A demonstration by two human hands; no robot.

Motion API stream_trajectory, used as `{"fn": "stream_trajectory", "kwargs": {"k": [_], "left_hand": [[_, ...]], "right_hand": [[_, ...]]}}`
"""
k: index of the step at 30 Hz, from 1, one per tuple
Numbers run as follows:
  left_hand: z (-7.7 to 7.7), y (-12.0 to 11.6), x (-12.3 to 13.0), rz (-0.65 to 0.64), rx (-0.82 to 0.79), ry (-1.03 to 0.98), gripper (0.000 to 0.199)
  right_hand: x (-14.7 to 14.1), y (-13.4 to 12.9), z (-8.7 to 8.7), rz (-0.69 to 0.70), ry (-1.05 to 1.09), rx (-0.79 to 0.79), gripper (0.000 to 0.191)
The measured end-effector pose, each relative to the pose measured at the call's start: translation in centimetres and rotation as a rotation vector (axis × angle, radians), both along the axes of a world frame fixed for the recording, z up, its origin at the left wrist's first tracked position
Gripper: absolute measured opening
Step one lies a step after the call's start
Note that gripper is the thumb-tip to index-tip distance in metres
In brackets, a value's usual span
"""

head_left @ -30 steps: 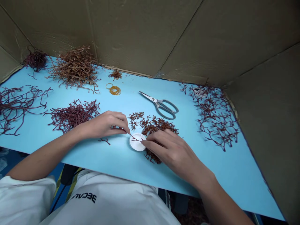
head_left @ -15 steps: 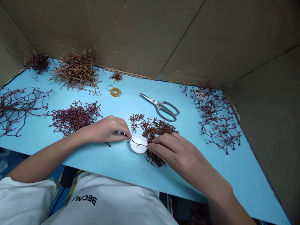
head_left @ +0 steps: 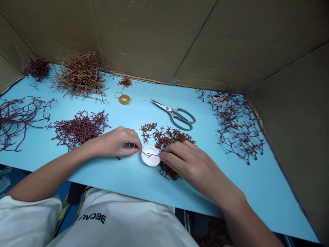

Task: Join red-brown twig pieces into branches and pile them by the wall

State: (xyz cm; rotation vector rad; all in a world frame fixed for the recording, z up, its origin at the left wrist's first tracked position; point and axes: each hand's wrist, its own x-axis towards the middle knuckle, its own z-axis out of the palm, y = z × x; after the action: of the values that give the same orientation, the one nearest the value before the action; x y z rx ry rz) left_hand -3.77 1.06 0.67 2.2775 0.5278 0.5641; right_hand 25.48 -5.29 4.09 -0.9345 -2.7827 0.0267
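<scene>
The blue tabletop (head_left: 115, 181) is occupied by separate groups: brown stems (head_left: 79, 77) at the back, forked twigs (head_left: 239, 120) spread rightward, purple stems (head_left: 79, 128) heaped leftward. Short pieces (head_left: 172, 137) are partly covered by the right hand (head_left: 190, 164), its fingertips closed on one end of a thin twig (head_left: 149, 155); the other end is pinched by the left hand (head_left: 118, 141). Scissors (head_left: 167, 108) are left lying beyond the white dish (head_left: 151, 162), over which the twig is held. Some grouping appears done; the twig is not set down, and what remains cannot be counted. Its tips are hidden by fingers; the leftmost tangle (head_left: 23, 115) is cut off.
</scene>
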Motion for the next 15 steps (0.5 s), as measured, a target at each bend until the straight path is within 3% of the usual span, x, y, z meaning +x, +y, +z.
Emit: {"fn": "stream_trajectory", "kwargs": {"k": [9,15], "left_hand": [[-0.09,0.03,0.14,0.009,-0.007,-0.023,0.013],[0.32,-0.13,0.23,0.045,-0.097,-0.037,0.013]], "right_hand": [[0.37,0.10,0.07,0.001,0.040,-0.031,0.021],[0.74,0.41,-0.31,-0.024,0.084,-0.030,0.011]]}}
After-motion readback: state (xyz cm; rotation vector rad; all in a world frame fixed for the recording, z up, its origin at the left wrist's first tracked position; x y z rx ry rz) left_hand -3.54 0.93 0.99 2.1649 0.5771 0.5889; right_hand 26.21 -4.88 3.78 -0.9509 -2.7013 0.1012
